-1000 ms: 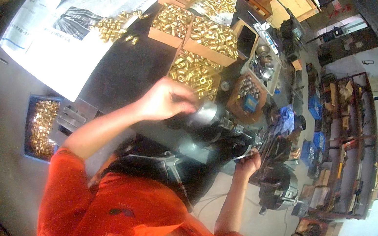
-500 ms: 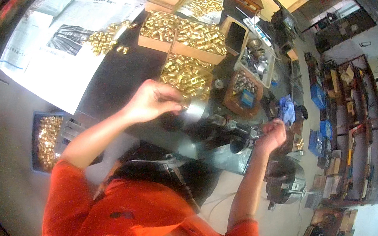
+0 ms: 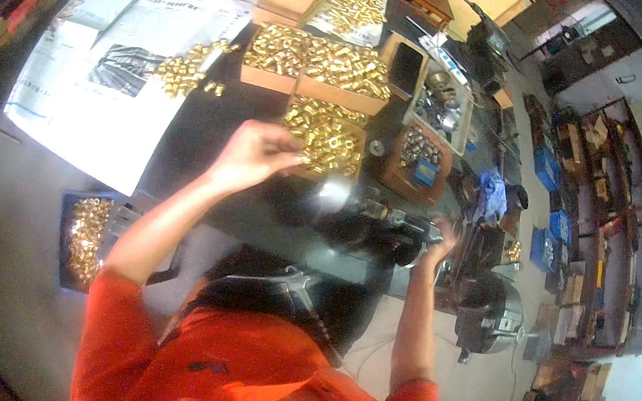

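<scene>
A: Head view first. Where is the left hand [image 3: 250, 157]?

B: Raised over the dark bench [image 3: 204, 140], at the near-left corner of the open cardboard box of brass fittings [image 3: 324, 136]. Its fingertips are bunched together right at that box's edge, touching or just above the fittings. Whether a fitting is pinched between them, I cannot tell; the hand is a little blurred.

A: And the right hand [image 3: 443, 238]?

B: To the right of that box and nearer the person, up against the dark metal machine [image 3: 384, 227]. It is blurred by motion, so whether its fingers are spread or closed cannot be told.

A: What else lies around the box?

B: Just behind it sit two more cardboard boxes of brass fittings [image 3: 317, 66], side by side. To its right is a brown tray of grey metal parts [image 3: 420, 156]. To its left, a loose pile of brass fittings [image 3: 186, 72] lies on spread white paper sheets [image 3: 101, 107]. Well to the left and nearer the person, below the bench edge, a blue crate [image 3: 85, 234] holds more brass pieces.

A: And the person?

B: Orange sleeves [image 3: 243, 373], both forearms reaching up from below.
</scene>
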`<state>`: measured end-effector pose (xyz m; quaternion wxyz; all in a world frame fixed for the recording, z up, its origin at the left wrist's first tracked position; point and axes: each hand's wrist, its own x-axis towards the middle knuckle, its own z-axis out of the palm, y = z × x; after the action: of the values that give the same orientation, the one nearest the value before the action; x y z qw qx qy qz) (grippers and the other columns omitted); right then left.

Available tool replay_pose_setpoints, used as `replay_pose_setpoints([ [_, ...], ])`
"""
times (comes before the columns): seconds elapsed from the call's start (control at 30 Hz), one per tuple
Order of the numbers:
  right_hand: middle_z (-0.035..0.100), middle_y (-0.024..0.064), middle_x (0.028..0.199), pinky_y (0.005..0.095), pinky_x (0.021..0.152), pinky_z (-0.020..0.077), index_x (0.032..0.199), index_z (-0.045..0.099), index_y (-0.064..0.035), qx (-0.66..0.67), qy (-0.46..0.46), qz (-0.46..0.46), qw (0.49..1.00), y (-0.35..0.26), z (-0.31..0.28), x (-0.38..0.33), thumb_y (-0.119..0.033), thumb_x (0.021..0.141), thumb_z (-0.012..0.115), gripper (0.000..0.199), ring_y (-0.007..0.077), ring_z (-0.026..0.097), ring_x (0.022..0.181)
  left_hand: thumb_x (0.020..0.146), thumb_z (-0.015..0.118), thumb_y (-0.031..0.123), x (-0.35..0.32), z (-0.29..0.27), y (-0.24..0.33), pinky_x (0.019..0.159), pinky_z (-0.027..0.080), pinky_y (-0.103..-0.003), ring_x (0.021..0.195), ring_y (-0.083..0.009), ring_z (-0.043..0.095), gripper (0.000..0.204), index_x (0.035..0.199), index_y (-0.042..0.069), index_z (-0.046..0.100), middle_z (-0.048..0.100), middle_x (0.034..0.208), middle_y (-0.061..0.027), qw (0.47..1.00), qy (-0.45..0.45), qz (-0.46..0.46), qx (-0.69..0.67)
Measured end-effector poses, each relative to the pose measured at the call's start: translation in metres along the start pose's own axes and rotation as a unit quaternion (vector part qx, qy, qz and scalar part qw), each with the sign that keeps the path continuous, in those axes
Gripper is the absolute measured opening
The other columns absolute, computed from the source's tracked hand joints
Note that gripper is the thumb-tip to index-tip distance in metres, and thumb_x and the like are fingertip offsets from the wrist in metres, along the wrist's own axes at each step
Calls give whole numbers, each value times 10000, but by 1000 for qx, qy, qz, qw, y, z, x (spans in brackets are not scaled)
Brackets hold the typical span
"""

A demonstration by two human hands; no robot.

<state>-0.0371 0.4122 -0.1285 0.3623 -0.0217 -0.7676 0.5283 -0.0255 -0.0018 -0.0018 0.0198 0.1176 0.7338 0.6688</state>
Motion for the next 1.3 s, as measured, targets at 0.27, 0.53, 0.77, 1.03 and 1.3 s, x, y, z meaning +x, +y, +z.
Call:
replay_pose_setpoints([
  [0.27, 326, -37, 530, 197, 373, 212, 615, 457, -62, 256, 72, 137, 954, -162, 3, 17, -90, 793, 420, 184, 61, 283, 427, 752, 634, 102, 64, 11, -22, 497, 460, -244, 545, -131, 583, 206, 910, -27, 601, 619, 751, -103, 953, 41, 180, 238],
  [0.53, 359, -25, 571, 203, 419, 247, 690, 509, -50, 259, 29, 240, 935, -88, -26, -62, -195, 790, 484, 178, 61, 334, 491, 747, 625, 122, 35, -87, -47, 523, 474, -274, 599, -142, 604, 203, 920, 17, 617, 629, 711, -105, 905, 215, 87, 357],
  [0.77, 562, 48, 779, 292, 671, 399, 826, 595, 35, 170, -11, 177, 969, -25, 0, -32, -137, 755, 490, 213, 149, 499, 736, 708, 597, 189, 51, -146, -107, 740, 469, -399, 814, -312, 596, 215, 903, 103, 630, 621, 835, -154, 849, 217, -66, 477],
  [1.03, 438, -15, 603, 212, 427, 286, 701, 532, -54, 252, 62, 278, 925, -70, -2, -48, -174, 775, 530, 140, 75, 371, 474, 674, 634, 200, 56, -138, -93, 719, 473, -406, 826, -298, 593, 201, 837, 83, 614, 621, 826, -141, 838, 133, -107, 519],
  [1.3, 427, -21, 577, 196, 406, 259, 721, 549, -45, 263, 58, 279, 922, -73, -2, -51, -156, 784, 513, 132, 56, 358, 464, 679, 659, 238, 30, -123, -94, 642, 486, -366, 696, -248, 618, 224, 806, 62, 606, 623, 731, -122, 826, 182, -90, 526],
])
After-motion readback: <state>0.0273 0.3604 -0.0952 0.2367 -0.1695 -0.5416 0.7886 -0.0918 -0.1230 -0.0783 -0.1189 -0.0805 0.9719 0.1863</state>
